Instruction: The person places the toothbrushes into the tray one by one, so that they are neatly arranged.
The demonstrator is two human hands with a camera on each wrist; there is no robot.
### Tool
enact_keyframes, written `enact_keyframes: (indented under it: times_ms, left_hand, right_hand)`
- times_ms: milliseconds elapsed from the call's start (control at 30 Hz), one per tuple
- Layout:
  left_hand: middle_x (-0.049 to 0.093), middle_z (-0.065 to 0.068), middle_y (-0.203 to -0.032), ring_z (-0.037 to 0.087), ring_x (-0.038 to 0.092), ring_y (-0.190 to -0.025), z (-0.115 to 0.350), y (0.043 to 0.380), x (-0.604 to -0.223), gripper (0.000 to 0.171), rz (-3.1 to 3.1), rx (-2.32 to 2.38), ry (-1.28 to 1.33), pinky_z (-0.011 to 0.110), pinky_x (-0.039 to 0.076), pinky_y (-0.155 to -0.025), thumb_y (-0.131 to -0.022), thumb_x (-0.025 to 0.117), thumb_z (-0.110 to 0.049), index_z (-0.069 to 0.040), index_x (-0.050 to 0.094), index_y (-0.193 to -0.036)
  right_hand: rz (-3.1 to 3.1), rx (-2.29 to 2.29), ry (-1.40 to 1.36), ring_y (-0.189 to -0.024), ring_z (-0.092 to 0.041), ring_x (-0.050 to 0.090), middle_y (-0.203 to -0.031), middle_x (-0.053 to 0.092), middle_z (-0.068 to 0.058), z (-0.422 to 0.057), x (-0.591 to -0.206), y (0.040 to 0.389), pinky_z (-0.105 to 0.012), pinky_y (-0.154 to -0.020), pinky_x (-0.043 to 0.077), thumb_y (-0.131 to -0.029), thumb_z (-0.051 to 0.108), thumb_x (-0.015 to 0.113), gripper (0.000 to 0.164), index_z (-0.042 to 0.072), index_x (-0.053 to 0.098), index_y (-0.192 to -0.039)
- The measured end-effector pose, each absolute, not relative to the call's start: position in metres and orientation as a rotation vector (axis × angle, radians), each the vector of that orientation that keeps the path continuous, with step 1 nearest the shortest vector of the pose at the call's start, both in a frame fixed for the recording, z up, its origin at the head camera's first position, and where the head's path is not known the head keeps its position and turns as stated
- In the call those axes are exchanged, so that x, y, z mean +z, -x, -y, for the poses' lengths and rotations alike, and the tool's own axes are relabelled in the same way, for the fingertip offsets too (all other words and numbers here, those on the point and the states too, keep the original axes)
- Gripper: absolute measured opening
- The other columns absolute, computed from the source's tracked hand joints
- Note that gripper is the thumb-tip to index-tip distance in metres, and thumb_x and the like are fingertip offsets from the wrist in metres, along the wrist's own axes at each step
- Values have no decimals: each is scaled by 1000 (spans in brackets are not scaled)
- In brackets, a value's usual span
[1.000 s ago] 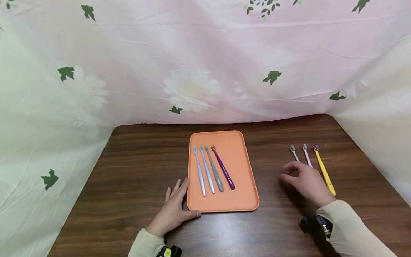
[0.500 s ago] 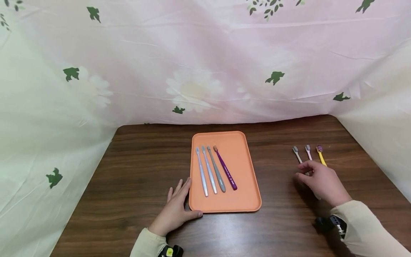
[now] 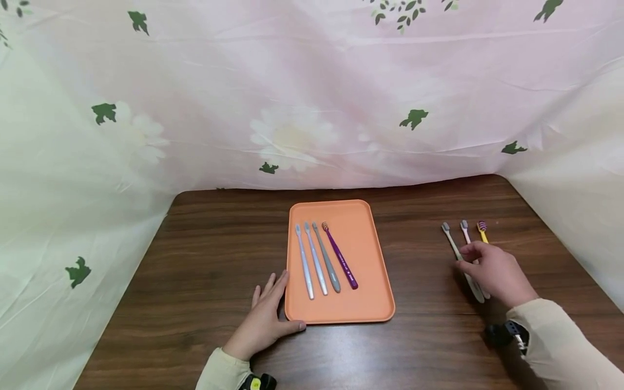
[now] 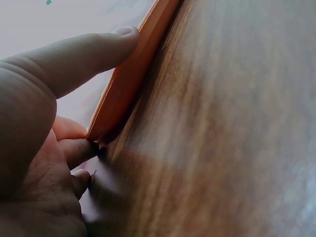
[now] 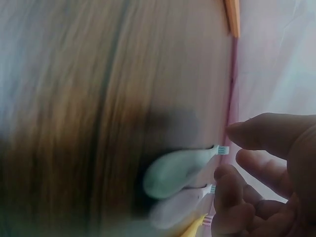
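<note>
My left hand [image 3: 260, 322] rests at the near left corner of an orange tray [image 3: 372, 303], thumb on the near edge and fingertips against the left side. On the tray lie two pale blue toothbrushes [image 3: 305, 262], a grey toothbrush [image 3: 327, 261] and a purple toothbrush [image 3: 341, 260]. At the right, my right hand [image 3: 499, 273] hovers over a grey-green toothbrush [image 3: 454, 245], a pale pink toothbrush [image 3: 465, 233] and a yellow toothbrush [image 3: 482, 234]. It hides most of the yellow handle. In the right wrist view its thumb and fingers are apart, holding nothing.
A dark wooden table [image 3: 205, 260] bears everything. Pale floral cloth [image 3: 312, 97] hangs behind it and along both sides. Bare wood separates the tray from the toothbrushes on the right.
My right hand has moved to the right, uncovering the grey-green toothbrush and covering most of the yellow handle. My left hand stays at the tray.
</note>
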State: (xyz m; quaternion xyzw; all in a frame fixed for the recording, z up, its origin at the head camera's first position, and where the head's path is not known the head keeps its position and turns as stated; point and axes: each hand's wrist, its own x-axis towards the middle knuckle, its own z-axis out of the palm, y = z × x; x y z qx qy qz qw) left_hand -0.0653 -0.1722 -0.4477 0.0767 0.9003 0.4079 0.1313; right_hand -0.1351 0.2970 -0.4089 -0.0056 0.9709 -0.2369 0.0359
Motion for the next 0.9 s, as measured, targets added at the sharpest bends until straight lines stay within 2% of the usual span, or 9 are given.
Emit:
enact_keyframes:
  times_ms: [167, 433, 900]
  left_hand:
    - [28, 16, -162, 38, 9, -153, 173, 65, -448, 109, -2615, 1197, -229, 62, -8, -118, -76, 89, -38, -5, 27, -159]
    - [28, 17, -162, 38, 9, -153, 173, 64, -448, 109, -2619, 1203, -242, 62, -8, -118, -76, 89, -38, -4, 27, -159]
    - [28, 16, -162, 38, 9, -153, 172, 65, -447, 109, -2611, 1194, -229, 61, -8, -118, -76, 89, -39, -5, 27, -159]
  right_hand:
    - [-2973, -718, 29, -74, -23, 63, -93, 69, -18, -300, -413, 139, -34, -58, 49, -89, 17, 74, 30, -5, 66, -109]
    - [-2931, -662, 26, -69, -23, 61, -86, 67, -16, -299, -414, 146, -36, -55, 51, -88, 12, 74, 30, -9, 63, -107]
    - [-2940, -649, 45, -68, -20, 60, -86, 70, -10, -295, -409, 148, -35, -57, 47, -86, 19, 73, 30, -5, 68, -105]
